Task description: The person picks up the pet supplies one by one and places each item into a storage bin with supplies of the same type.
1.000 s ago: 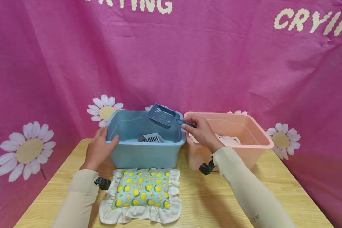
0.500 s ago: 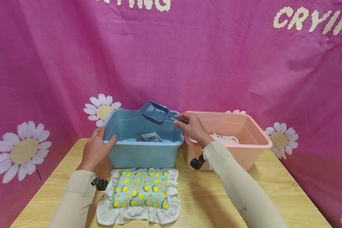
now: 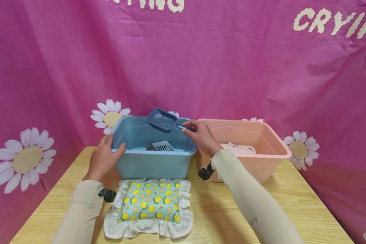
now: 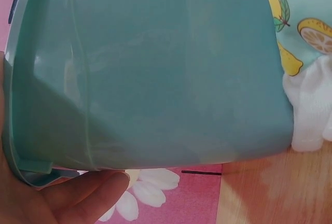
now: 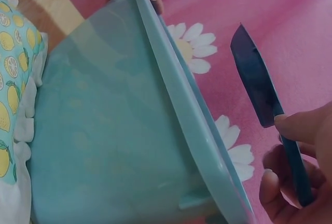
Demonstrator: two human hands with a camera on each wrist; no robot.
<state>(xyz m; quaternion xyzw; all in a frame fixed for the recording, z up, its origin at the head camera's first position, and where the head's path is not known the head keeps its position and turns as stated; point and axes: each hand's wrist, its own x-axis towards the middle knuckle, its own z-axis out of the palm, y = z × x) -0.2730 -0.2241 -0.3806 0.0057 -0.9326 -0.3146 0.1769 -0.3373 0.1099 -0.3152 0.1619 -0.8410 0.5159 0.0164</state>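
Note:
My right hand (image 3: 202, 138) pinches the handle of a dark blue slotted litter scoop (image 3: 161, 120), holding it above the right part of the blue plastic bin (image 3: 154, 166). The scoop's head points left over the bin's opening. In the right wrist view the scoop (image 5: 254, 76) appears side-on, with thumb and fingers round its handle. My left hand (image 3: 102, 159) grips the bin's left front corner, thumb over the rim and fingers along the outer side. A light grey slotted scoop (image 3: 163, 146) lies inside the bin, beside a small brownish piece (image 3: 150, 148).
A pink bin (image 3: 247, 166) stands right of the blue one, with a white spotted item (image 3: 241, 149) inside. A lemon-print pillow (image 3: 150, 201) with white ruffles lies before the blue bin on the wooden table (image 3: 231, 210). Behind hangs a magenta daisy curtain (image 3: 216, 67).
My right hand has moved left with the litter scoop, carrying it further over the blue bin. The left hand keeps its place at the bin's corner.

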